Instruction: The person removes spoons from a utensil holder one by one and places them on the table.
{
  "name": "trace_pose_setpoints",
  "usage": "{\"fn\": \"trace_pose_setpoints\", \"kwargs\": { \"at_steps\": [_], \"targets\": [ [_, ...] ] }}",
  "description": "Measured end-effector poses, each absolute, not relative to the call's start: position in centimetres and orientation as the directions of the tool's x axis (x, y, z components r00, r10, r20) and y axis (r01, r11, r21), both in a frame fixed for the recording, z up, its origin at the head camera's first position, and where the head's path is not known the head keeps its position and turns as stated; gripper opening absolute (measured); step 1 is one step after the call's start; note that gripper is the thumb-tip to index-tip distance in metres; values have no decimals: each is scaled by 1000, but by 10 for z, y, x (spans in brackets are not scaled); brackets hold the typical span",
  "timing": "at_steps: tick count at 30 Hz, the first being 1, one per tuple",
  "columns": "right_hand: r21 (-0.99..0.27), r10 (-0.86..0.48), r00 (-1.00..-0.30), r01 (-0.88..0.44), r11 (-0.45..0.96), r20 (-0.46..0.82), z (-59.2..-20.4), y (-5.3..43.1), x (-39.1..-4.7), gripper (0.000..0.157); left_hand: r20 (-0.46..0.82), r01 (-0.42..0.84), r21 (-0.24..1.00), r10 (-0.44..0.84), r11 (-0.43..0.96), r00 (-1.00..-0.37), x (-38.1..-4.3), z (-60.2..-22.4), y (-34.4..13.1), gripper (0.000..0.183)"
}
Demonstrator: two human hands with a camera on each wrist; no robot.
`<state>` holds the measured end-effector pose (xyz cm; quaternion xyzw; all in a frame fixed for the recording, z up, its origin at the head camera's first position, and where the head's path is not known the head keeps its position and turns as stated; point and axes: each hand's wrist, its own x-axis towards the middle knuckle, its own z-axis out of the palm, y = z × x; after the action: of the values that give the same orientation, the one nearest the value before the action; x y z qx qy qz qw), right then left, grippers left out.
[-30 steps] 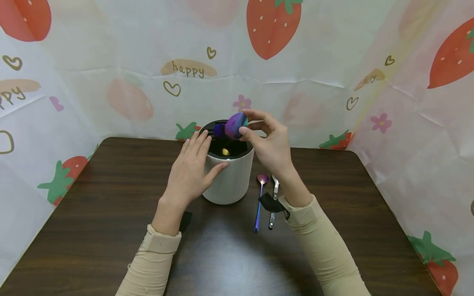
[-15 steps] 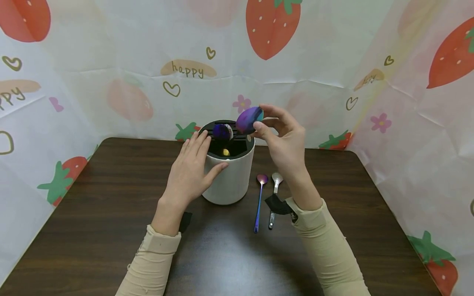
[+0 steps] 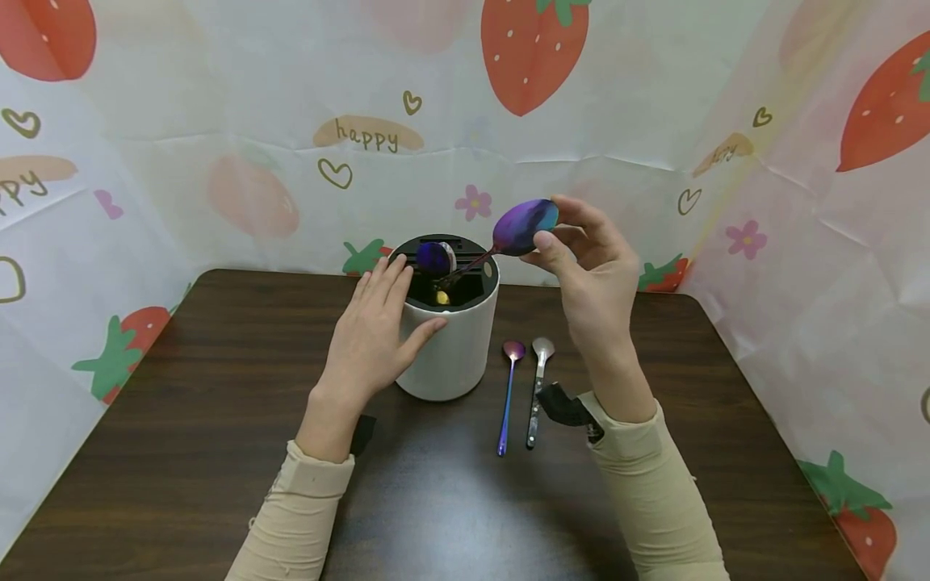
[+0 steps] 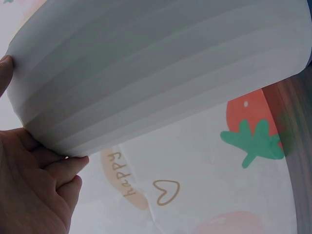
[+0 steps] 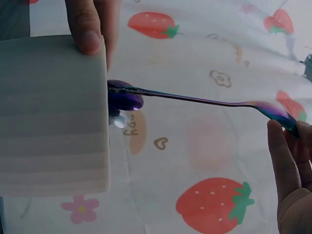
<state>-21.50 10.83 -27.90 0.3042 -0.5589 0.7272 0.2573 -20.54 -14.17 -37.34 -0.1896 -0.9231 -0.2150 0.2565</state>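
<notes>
In the head view, my right hand (image 3: 599, 274) pinches an iridescent purple-blue spoon (image 3: 517, 227) by its bowl, thumb against fingertips. The spoon slants, its thin handle running down to the opening of a white, ribbed utensil holder (image 3: 452, 355) with a black slotted top. My left hand (image 3: 366, 331) rests against the holder's left side, fingers extended to the rim and thumb on the front wall. Another dark purple-blue utensil head (image 3: 433, 260) sticks up from the top beside a silvery one. The right wrist view shows the held spoon's handle (image 5: 195, 100) reaching the holder's mouth.
On the dark wooden table (image 3: 182, 452), right of the holder, lie a small iridescent spoon (image 3: 506, 395) and a silver spoon (image 3: 538, 387) side by side. A gold-coloured piece (image 3: 442, 298) shows inside the holder. Behind hangs a strawberry-print cloth (image 3: 254, 81).
My right hand has moved right and slightly up with the spoon, drawing more of its handle into view. My left hand and the holder have stayed put.
</notes>
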Motion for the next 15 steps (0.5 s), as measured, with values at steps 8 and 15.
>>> {"fn": "trace_pose_setpoints", "kwargs": {
  "at_steps": [8, 15],
  "targets": [
    [-626, 125, -689, -708, -326, 714, -273, 123, -208, 33, 548, 457, 308, 237, 835, -802, -205, -373, -142, 83],
    [-592, 221, -692, -710, -382, 687, -271, 141, -203, 32, 559, 464, 301, 240, 833, -794, -205, -374, -142, 83]
  ]
}}
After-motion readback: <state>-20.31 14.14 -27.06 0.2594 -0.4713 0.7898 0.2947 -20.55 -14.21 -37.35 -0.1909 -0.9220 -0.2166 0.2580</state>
